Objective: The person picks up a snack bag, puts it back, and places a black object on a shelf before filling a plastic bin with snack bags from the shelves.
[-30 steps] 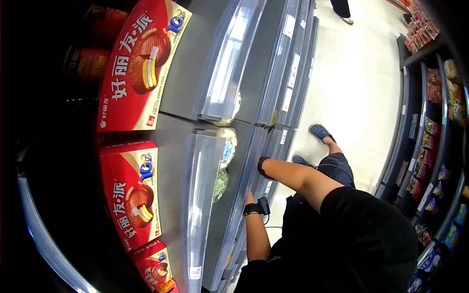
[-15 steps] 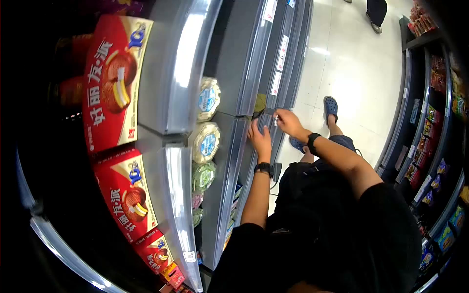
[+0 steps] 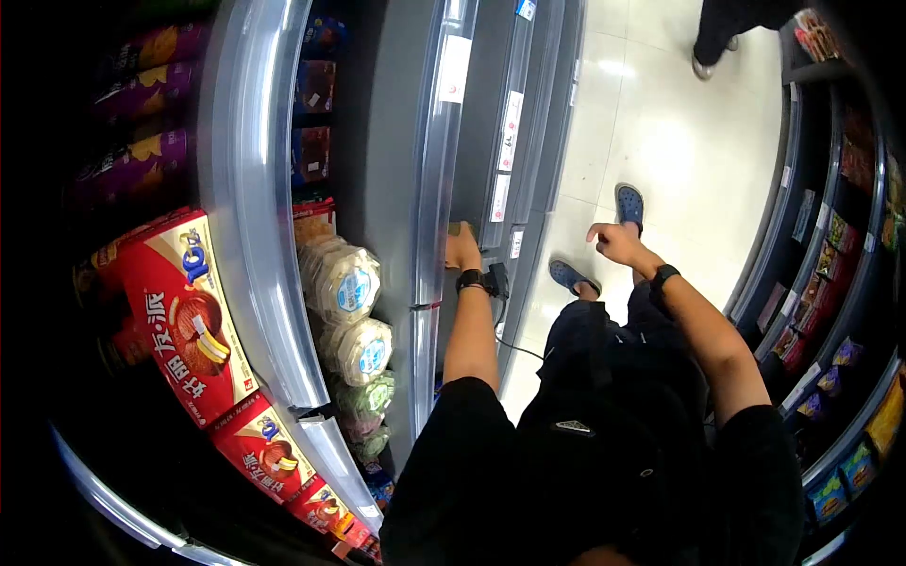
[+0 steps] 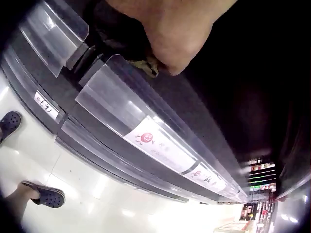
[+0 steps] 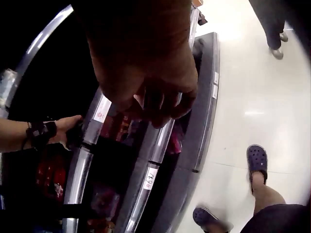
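Note:
My left hand [image 3: 462, 250] reaches in over the clear lip of a lower shelf. Its fingers grip a small dark olive packet [image 4: 145, 67], largely hidden by the hand in the left wrist view; what is inside it I cannot tell. Out over the aisle, my right hand [image 3: 618, 243] hangs with loosely curled fingers and holds nothing. The right wrist view shows those curled fingers [image 5: 163, 104] in front of the shelf fronts. On the shelf above my left hand stand round clear-lidded tubs [image 3: 351, 288] with blue and white labels.
Red pie boxes [image 3: 193, 321] line a higher shelf, with purple bags [image 3: 142, 160] beyond them. Clear plastic lips [image 3: 255, 170] with price tags [image 3: 455, 69] edge the shelves. Across the floor [image 3: 661, 141] stands another stocked shelf [image 3: 802, 283]. Another person's legs [image 3: 722, 33] are ahead.
The view has shifted along the shelves. My left hand has gone into the lower shelf and taken hold of the packet; my right hand has drawn back from the shelf edge toward the aisle.

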`<action>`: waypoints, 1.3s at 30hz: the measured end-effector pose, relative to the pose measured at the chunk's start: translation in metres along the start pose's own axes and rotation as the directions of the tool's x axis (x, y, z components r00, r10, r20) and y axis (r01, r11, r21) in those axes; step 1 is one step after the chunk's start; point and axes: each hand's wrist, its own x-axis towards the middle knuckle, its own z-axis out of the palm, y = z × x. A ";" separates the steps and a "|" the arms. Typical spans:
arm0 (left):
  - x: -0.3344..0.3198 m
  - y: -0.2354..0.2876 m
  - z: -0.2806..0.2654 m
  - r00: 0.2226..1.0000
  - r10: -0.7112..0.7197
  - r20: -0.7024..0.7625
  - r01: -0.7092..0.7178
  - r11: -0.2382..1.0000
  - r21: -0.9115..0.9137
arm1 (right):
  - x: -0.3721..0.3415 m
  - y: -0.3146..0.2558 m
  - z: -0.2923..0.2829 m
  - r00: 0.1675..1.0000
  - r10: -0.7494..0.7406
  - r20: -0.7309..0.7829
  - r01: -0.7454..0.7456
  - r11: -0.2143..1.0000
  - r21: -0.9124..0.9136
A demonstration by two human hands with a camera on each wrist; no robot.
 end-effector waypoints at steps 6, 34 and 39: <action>-0.015 0.018 -0.007 0.840 0.312 -0.444 -0.397 0.911 -0.111 | 0.028 0.028 -0.012 0.999 0.048 -0.020 -0.040 0.959 0.279; -0.124 0.204 -0.056 0.683 0.728 -0.063 -0.710 0.642 -0.290 | 0.099 -0.144 -0.090 0.982 0.022 0.187 -0.181 -0.149 0.972; -0.102 0.252 -0.044 0.622 0.783 0.037 -0.657 0.547 -0.519 | 0.124 -0.130 -0.108 0.989 0.138 0.046 -0.028 -0.132 0.991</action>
